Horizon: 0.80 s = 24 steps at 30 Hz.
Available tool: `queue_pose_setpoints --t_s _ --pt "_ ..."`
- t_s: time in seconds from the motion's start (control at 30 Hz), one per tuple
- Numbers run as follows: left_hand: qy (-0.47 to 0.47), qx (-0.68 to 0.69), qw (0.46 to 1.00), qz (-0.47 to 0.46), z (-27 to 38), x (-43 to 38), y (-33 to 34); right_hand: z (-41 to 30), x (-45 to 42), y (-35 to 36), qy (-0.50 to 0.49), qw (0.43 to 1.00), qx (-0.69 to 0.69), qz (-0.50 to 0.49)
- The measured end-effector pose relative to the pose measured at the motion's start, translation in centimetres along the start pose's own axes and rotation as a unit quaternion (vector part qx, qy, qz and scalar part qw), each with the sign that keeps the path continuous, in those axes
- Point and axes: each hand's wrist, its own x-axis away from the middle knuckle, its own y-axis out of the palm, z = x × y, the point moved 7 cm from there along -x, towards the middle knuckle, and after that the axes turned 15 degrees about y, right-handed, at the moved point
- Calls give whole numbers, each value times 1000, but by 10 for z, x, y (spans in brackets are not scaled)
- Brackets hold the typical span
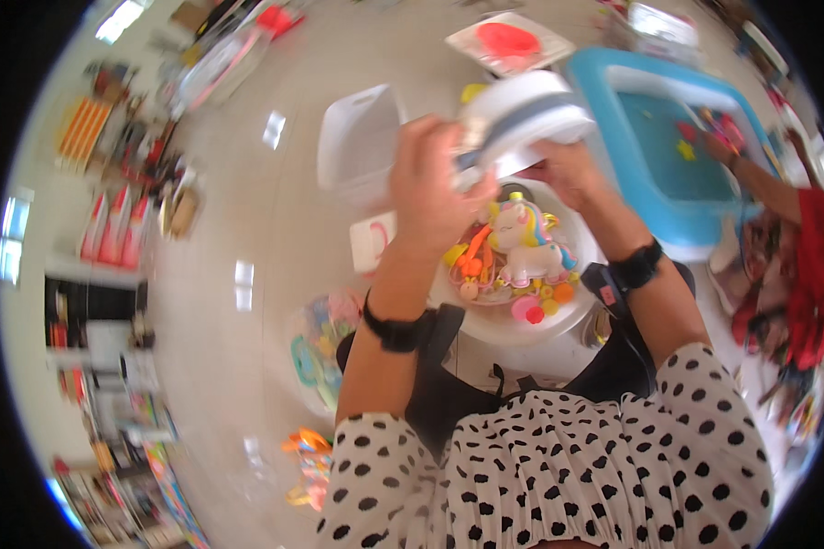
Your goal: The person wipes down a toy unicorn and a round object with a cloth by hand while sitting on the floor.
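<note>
Both my hands grip a white rounded object with a grey-blue band (532,113), raised over a round white table and blurred, so its exact kind is unclear. My left hand (429,178) holds its near left end, and my right hand (566,171) supports it from below on the right. Beneath them on the white table (501,329) lies a unicorn toy (525,237) with a rainbow mane and a yellow cap on top. Around it are an orange toy (474,254), a small rabbit-like figure (470,289) and several coloured round pieces (534,312).
A white plastic bin (360,141) stands beyond my left hand. To the right is a blue inflatable pool (584,89) with water and floating toys, where another person's hand (717,147) reaches in. A bag of colourful toys (329,322) sits on the tiled floor at left.
</note>
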Motion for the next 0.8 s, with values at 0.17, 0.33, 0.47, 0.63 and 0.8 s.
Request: queue_pose_setpoints --t_s 0.17,0.33,0.47,0.63,0.8 --pt "-45 9 997 68 -14 20 -5 14 -13 -5 21 998 32 -50" --pt "-347 53 898 267 -77 55 -13 4 -6 -23 24 990 123 -59" --pt "-547 317 637 441 -90 84 -17 10 -5 -26 28 985 171 23" --pt "-554 411 529 495 -105 83 -11 7 -4 -15 -154 737 657 28" --pt "-489 427 564 511 -187 119 -67 66 2 0 -10 622 774 -122"
